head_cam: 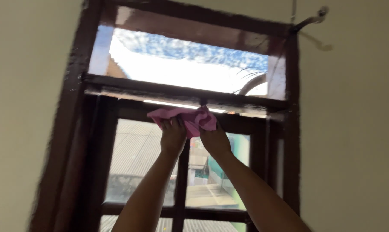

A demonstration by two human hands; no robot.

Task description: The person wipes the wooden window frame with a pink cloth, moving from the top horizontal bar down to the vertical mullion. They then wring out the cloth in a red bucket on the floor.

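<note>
Both forearms cut off at bottom edge. Right hand (214, 139) fingertips hidden behind pink cloth (190, 118). Window frame (80, 129) motion-blurred, bottom cropped.

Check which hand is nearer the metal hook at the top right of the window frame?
Right. The right hand sits below and left of the hook, gripping the pink cloth. The left hand holds the cloth too, farther left.

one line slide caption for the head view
Both hands, left and right, press a pink cloth against a dark wooden window frame.
</note>
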